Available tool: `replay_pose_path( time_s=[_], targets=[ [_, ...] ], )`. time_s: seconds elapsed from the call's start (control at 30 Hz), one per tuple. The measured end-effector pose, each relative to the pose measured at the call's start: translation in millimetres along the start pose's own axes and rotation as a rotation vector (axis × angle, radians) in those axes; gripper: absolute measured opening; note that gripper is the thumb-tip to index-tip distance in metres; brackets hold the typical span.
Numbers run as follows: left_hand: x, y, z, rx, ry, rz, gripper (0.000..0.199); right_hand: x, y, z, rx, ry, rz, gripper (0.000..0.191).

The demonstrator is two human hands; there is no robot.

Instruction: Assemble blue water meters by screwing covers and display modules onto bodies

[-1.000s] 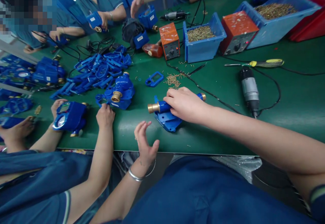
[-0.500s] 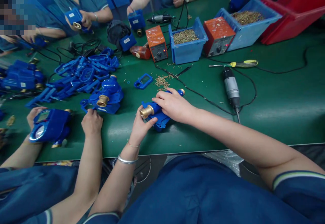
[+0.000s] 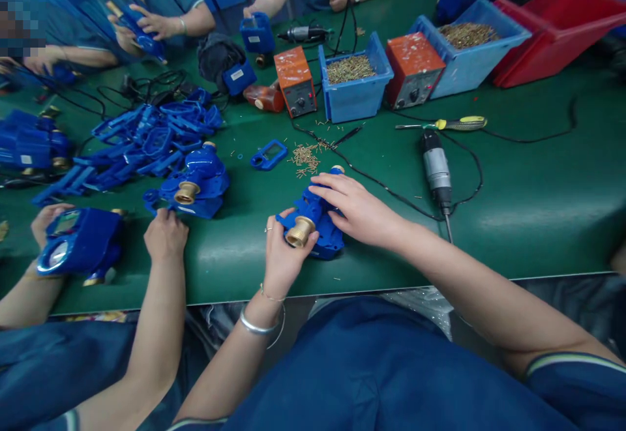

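A blue water meter (image 3: 328, 246) with brass threaded ends rests on the green table in front of me. My left hand (image 3: 284, 256) is wrapped round its near brass end, thumb on the right side. Over the far right part of the meter lies my right hand (image 3: 364, 211), its fingers and thumb spanning the blue body and hiding some of it. Just beyond is a pile of small brass screws (image 3: 306, 157), beside a blue frame-shaped cover (image 3: 268, 155). An electric screwdriver (image 3: 436, 169) lies to the right of my right hand.
A co-worker's hands (image 3: 166, 232) are at my left, by another meter (image 3: 195, 180) and a pile of blue covers (image 3: 151, 137). Behind stand orange power boxes (image 3: 296, 82), blue screw bins (image 3: 355, 98) and a red bin (image 3: 538, 46). A yellow-handled screwdriver (image 3: 462, 123) and cables lie right.
The water meter has turned in my hands, its near brass end now facing me more. My right hand has shifted slightly right along it. Across the table, a co-worker has tilted another meter.
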State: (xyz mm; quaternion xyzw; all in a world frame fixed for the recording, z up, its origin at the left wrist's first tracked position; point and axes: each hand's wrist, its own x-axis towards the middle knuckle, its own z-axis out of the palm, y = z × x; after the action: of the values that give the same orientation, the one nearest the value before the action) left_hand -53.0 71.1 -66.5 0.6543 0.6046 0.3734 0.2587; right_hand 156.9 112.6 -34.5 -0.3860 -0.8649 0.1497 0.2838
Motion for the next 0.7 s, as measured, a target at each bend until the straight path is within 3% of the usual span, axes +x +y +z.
replay_pose_path(
  time_s=[0.1, 0.23, 0.33, 0.43, 0.53, 0.6, 0.7],
  targets=[
    [-4.1, 3.6, 7.3, -0.007, 0.023, 0.027, 0.056, -32.3, 32.8, -18.0, -0.056, 0.086, 0.222, 0.051],
    [-7.5, 5.3, 18.8, -0.074, 0.05, 0.003, 0.064, -75.5, 90.4, -42.8, -0.314, 0.215, 0.857, 0.059],
    [-9.7, 8.1, 23.4, -0.087, 0.064, -0.02, 0.065, -92.7, 120.7, -53.3, -0.276, 0.268, 1.126, 0.073],
    [-12.2, 10.8, 25.8, -0.098, 0.075, -0.02, 0.065, -95.5, 131.9, -60.9, -0.12, 0.297, 1.18, 0.058],
    [-14.3, 11.8, 28.4, -0.092, 0.091, -0.009, 0.066, -90.0, 124.2, -74.7, 0.12, 0.343, 1.139, 0.038],
    [-15.2, 11.9, 30.2, -0.082, 0.102, 0.004, 0.065, -82.2, 106.8, -89.2, 0.284, 0.386, 1.066, 0.036],
    [-16.2, 12.3, 32.2, -0.076, 0.121, 0.025, 0.065, -63.3, 60.2, -115.9, 0.528, 0.521, 0.86, 0.042]
  ],
)
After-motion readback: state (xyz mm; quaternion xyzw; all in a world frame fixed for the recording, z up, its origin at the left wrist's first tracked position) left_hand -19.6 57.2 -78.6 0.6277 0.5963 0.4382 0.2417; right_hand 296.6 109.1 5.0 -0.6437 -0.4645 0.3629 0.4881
